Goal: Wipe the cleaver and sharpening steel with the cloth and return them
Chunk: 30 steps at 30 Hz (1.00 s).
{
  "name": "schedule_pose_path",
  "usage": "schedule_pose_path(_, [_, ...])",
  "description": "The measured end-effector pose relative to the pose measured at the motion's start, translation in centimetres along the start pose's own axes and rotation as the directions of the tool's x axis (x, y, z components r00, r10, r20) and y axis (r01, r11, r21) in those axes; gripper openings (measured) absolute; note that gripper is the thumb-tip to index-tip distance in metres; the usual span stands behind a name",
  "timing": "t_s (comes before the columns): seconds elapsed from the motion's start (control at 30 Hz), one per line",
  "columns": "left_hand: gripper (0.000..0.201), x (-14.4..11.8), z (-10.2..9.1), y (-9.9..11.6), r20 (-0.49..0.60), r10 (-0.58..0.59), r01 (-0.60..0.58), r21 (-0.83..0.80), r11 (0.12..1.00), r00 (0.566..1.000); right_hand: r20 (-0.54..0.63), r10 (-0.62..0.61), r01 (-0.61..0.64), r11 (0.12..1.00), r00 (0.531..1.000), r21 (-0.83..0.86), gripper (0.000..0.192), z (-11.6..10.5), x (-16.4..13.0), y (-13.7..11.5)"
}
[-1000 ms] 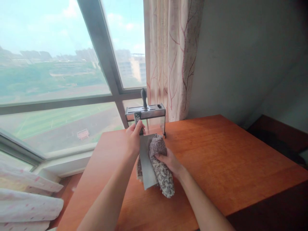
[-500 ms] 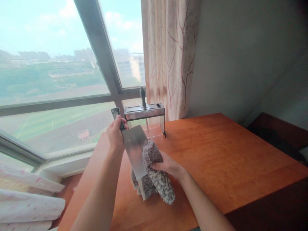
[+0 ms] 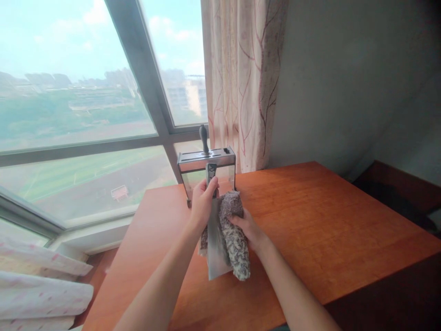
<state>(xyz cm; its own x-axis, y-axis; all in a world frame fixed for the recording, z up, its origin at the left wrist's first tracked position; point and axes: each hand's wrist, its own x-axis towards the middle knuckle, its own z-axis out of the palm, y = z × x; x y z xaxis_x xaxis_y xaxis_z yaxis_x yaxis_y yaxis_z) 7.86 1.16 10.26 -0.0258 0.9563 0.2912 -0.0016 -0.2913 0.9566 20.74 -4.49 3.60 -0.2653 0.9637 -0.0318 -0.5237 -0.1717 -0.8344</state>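
My left hand (image 3: 202,202) is wrapped round the dark handle of a cleaver (image 3: 216,257), whose broad metal blade points down towards me. In my right hand (image 3: 250,227) is a fuzzy grey and cream cloth (image 3: 237,250), bunched against the right side of the blade. Another bit of the cloth shows to the left of the blade, so it appears to wrap around behind it. Just beyond my hands stands a knife block (image 3: 222,157) with clear sides and a slotted metal top. A dark ribbed handle (image 3: 204,138) sticks up from it.
The knife block stands near the far edge of the orange-brown wooden table (image 3: 310,220). A window (image 3: 86,115) runs along the left, with a patterned curtain (image 3: 248,82) behind the table. More curtain fabric (image 3: 41,294) hangs at lower left.
My left hand has brought the cleaver to the right and turned its blade more edge-on to me. My right hand, with the cloth, has shifted slightly to the right and up.
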Motion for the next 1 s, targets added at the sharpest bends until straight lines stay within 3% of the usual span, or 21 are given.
schedule_pose_path(0.13, [0.033, 0.4, -0.9, 0.0, 0.134, -0.110, 0.109, 0.017, 0.994, 0.985, -0.006, 0.006, -0.006, 1.000, 1.000, 0.008, 0.036, 0.3, -0.1, -0.2])
schedule_pose_path(0.23, [0.034, 0.8, -1.8, 0.1, 0.125, -0.160, 0.166, -0.036, 0.985, 0.979, 0.042, 0.038, -0.037, 0.999, 0.998, -0.023, 0.034, 0.6, -0.2, -0.4])
schedule_pose_path(0.47, [0.033, 2.0, -3.7, 0.9, -0.133, -0.068, 0.045, -0.168, 0.985, 0.989, 0.149, 0.150, -0.142, 0.988, 0.977, -0.066, 0.037, 0.5, -0.1, 0.0])
schedule_pose_path(0.63, [0.029, 3.2, -6.5, 1.7, -0.378, 0.019, -0.100, -0.197, 0.975, 0.926, 0.222, 0.193, -0.178, 0.980, 0.956, -0.088, 0.042, 0.4, -0.2, 0.3])
schedule_pose_path(0.73, [0.028, 3.4, -7.1, 2.2, -0.514, 0.117, -0.247, -0.192, 0.950, 0.850, 0.138, 0.155, -0.152, 0.988, 0.978, -0.036, 0.037, 0.1, -0.1, 0.5])
schedule_pose_path(0.87, [0.027, 3.2, -5.9, 1.9, -0.618, 0.163, -0.330, -0.166, 0.929, 0.769, -0.121, 0.065, -0.054, 0.994, 0.991, 0.092, 0.032, -0.5, 0.4, 1.0])
schedule_pose_path(0.93, [0.028, 2.9, -4.8, 1.3, -0.630, 0.168, -0.311, -0.124, 0.942, 0.758, -0.178, 0.017, 0.011, 0.988, 0.984, 0.155, 0.038, -0.5, 0.7, 1.0])
schedule_pose_path(1.0, [0.028, 2.4, -3.6, 0.8, -0.602, 0.164, -0.276, -0.099, 0.956, 0.782, -0.163, -0.008, 0.039, 0.981, 0.987, 0.189, 0.051, -0.4, 0.8, 0.8])
